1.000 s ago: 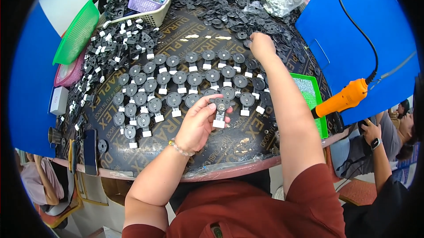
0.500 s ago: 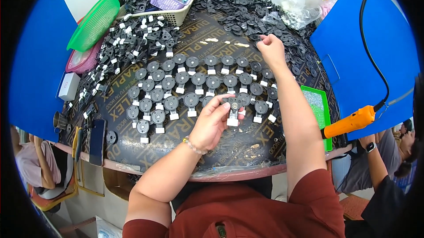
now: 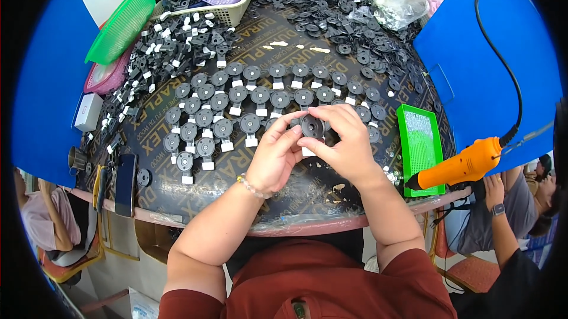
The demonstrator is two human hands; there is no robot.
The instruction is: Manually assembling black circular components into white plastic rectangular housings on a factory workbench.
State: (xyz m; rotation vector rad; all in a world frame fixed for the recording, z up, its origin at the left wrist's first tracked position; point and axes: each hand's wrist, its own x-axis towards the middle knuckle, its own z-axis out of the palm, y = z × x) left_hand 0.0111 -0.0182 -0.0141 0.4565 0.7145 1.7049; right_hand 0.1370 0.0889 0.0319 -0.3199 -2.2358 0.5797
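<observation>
Just in front of me, a round black disc (image 3: 312, 127) is held between my two hands. My left hand (image 3: 275, 159) has its thumb and fingers closed on a black part with a white end, mostly hidden under the disc. My right hand (image 3: 346, 148) pinches the disc by its rim, fingers at the far side and thumb at the near side. Beyond my hands, rows of black disc-topped parts with white ends (image 3: 249, 123) lie on the dark table (image 3: 160, 195).
A pile of black discs (image 3: 331, 17) lies at the back; black-and-white parts (image 3: 177, 47) heap at the left. An orange electric screwdriver (image 3: 461, 164) overlaps the green tray (image 3: 438, 141) at right. A phone (image 3: 125, 186) lies front left. A green basket (image 3: 121, 26) leans back left.
My right hand has come back from the disc pile to my left hand, and a disc now sits between them. The whole view has shifted slightly.
</observation>
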